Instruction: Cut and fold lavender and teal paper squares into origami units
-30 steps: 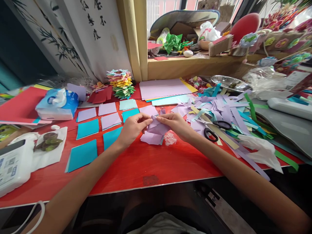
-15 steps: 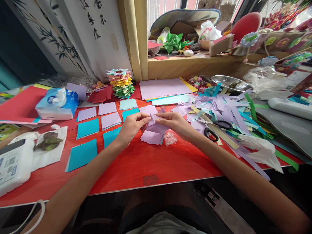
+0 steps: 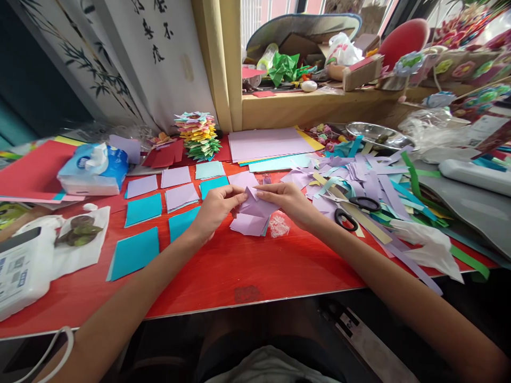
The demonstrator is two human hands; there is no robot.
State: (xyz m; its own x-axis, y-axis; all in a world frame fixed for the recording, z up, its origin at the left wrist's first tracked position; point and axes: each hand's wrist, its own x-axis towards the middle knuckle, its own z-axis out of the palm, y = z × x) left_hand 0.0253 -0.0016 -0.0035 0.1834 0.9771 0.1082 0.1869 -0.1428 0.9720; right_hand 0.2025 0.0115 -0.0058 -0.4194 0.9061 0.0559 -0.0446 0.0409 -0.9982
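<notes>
A piece of purple origami paper point(image 3: 255, 204), partly folded with a raised pointed flap, is held between both hands above the table. My left hand point(image 3: 220, 207) pinches its left side between thumb and fingers. My right hand point(image 3: 288, 201) grips the right side, thumb on top near the flap. Just below lies a small stack of purple squares point(image 3: 248, 225), partly covered by the held sheet. To the left sit blue paper squares point(image 3: 134, 253) and pale purple squares point(image 3: 182, 197) in rows. A crumpled pink-white bit point(image 3: 279, 226) rests beside the stack.
Black-handled scissors point(image 3: 355, 210) lie among paper strips point(image 3: 371, 183) on the right. Behind are large purple sheets point(image 3: 265, 144) and a colourful folded-paper tower point(image 3: 198, 135). A tissue pack point(image 3: 94, 169) stands at left on the red table point(image 3: 207, 282).
The right fingers and thumb have shifted slightly on the purple paper, and the flap's point shows a little more. The left hand has barely moved.
</notes>
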